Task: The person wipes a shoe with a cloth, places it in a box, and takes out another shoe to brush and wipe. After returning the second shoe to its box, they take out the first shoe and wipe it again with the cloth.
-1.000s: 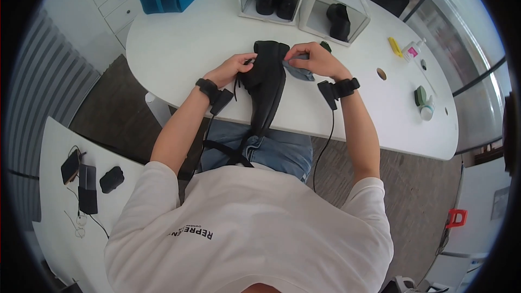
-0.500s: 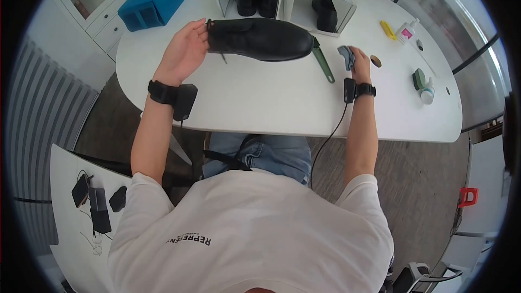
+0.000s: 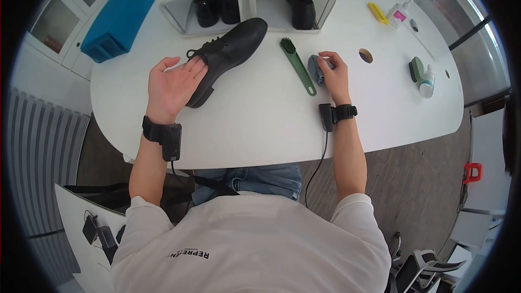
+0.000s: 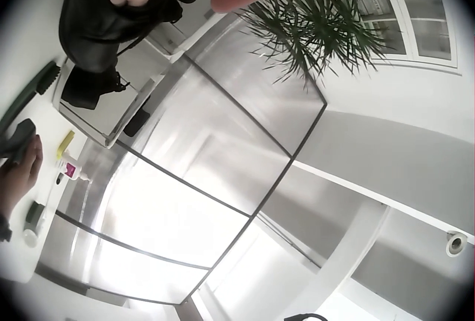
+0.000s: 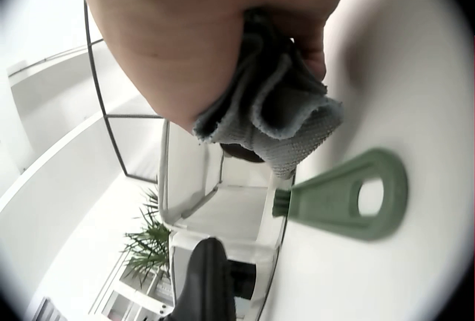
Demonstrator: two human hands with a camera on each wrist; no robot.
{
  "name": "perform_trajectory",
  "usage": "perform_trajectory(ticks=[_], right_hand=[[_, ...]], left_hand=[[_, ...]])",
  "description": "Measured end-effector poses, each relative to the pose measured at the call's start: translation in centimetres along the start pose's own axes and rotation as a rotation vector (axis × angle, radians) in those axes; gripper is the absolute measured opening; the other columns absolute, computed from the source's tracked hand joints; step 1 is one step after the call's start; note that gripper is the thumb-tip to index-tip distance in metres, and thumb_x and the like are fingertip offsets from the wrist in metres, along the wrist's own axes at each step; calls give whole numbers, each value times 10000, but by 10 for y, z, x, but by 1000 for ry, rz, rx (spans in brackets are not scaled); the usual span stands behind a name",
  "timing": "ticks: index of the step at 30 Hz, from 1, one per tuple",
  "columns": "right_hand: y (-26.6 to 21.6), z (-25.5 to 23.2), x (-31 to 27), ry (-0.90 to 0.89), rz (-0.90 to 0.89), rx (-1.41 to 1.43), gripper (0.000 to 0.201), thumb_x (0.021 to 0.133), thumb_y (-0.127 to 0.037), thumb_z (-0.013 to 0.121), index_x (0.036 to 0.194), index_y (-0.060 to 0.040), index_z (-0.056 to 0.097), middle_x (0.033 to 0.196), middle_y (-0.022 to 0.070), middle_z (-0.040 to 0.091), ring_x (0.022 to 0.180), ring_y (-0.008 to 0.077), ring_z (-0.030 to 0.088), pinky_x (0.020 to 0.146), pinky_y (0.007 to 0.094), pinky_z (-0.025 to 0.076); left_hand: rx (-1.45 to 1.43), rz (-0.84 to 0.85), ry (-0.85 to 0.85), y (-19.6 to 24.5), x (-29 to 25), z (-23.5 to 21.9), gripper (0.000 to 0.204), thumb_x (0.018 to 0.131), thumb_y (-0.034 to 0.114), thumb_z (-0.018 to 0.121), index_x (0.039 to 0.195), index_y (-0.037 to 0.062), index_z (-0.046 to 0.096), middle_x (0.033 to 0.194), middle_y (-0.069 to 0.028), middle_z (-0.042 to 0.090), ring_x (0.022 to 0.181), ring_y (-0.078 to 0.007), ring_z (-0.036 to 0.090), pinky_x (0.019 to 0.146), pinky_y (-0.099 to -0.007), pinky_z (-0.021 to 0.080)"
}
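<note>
A black lace-up shoe point(image 3: 230, 49) slants across the head view, its toe up and to the right and its heel low. My left hand point(image 3: 172, 88) turns its palm up with the fingers slipped into the shoe's opening, the fingertips hidden inside and the thumb held apart. In the right wrist view a bunched grey-blue cloth point(image 5: 286, 128) sticks out of my right hand point(image 3: 337, 78), pinched between thumb and fingers low over the white table point(image 3: 260, 125). Between the hands lies a green-handled brush point(image 3: 300, 70), bristles pointing away from me.
Two white boxes stand behind the shoe; the left box point(image 3: 179, 8) holds a pair of black shoes point(image 3: 217, 8), the right one another black shoe point(image 3: 301, 11). A blue case point(image 3: 119, 21) lies far left. Bottles, a yellow object point(image 3: 378, 13) and a green block point(image 3: 416, 69) sit at right.
The shoe has swung from toe toward me, between both hands, to toe pointing away on the left hand. My right hand has moved off to the right with the cloth, uncovering the brush.
</note>
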State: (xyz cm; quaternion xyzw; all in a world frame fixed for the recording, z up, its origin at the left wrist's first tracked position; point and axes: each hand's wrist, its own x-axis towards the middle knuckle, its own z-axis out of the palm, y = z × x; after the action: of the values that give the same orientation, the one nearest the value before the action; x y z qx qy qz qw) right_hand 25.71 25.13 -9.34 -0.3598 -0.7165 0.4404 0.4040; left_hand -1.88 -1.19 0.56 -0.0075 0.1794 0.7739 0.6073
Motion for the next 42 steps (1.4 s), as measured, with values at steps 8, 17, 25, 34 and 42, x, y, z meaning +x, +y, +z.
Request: perform_trajectory(ticks=[8, 17, 25, 34, 42], right_hand=[[-30, 14, -22, -119, -18, -64, 187, 853, -179, 635, 964, -28, 646, 744, 44, 609, 699, 118, 540, 661, 260, 450], [-32, 15, -23, -268, -12, -302, 215, 825, -194, 659, 951, -20, 652, 769, 140, 640, 634, 254, 573, 630, 332, 466], [-32, 14, -21, -293, -24, -313, 207, 832, -188, 646, 949, -17, 649, 771, 142, 639, 632, 256, 572, 627, 338, 462], [-32, 12, -20, -288, -31, -269, 232, 831, -187, 657, 977, -6, 650, 812, 157, 653, 689, 272, 604, 667, 339, 479], [-29, 13, -21, -298, -15, -277, 239, 838, -206, 655, 971, -8, 654, 797, 157, 650, 685, 270, 603, 664, 338, 479]], left_hand=[[1468, 172, -102, 7, -21, 16, 527, 852, 101, 540, 1336, -69, 420, 1410, -206, 421, 1385, -246, 311, 1131, -386, 279], [2669, 329, -424, 30, -16, -15, 332, 633, 109, 791, 927, 69, 641, 1056, -25, 629, 1261, -277, 433, 1143, -528, 142], [2176, 601, -689, -7, -4, 28, 426, 663, 322, 807, 886, 9, 626, 856, -115, 626, 895, -275, 614, 1029, -556, 357], [1892, 777, -688, -65, 63, 51, 380, 748, 236, 777, 1004, 13, 605, 862, -113, 638, 842, -336, 611, 1002, -453, 407], [2014, 1017, -542, -80, 128, 50, 313, 774, 214, 745, 959, 3, 605, 895, -123, 637, 884, -317, 575, 784, -390, 456]])
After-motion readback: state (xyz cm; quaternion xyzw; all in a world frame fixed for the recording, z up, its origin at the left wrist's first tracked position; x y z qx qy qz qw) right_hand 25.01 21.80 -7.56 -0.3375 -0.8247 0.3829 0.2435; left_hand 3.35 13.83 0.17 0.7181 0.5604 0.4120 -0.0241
